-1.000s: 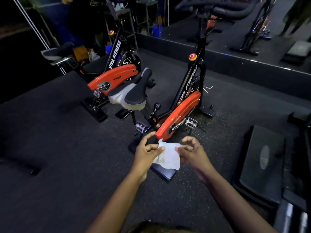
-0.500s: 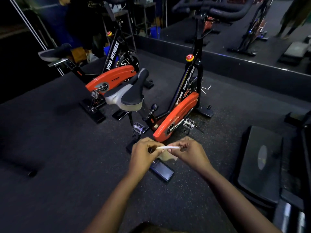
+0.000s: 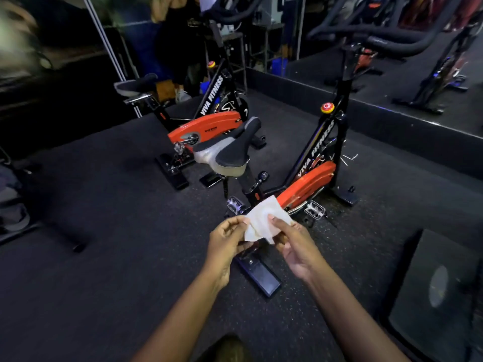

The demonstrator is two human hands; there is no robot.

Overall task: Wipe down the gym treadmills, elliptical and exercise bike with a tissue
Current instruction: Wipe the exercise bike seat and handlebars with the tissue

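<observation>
A white tissue, slightly stained, is held in front of me by both hands. My left hand pinches its left edge and my right hand grips its right side with the thumb on top. Just beyond the tissue stands a black and orange exercise bike with a black and grey saddle and a red knob on the frame. A second identical bike stands behind it to the left. The tissue touches neither bike.
The floor is dark rubber matting. A black step platform lies at the right. A mirror wall runs across the back, and a person stands at the far back behind the second bike. Dark equipment sits at the left edge.
The tissue was folded edge-on between my hands half a second ago; now it is spread flat and raised slightly. The view has tilted up a little.
</observation>
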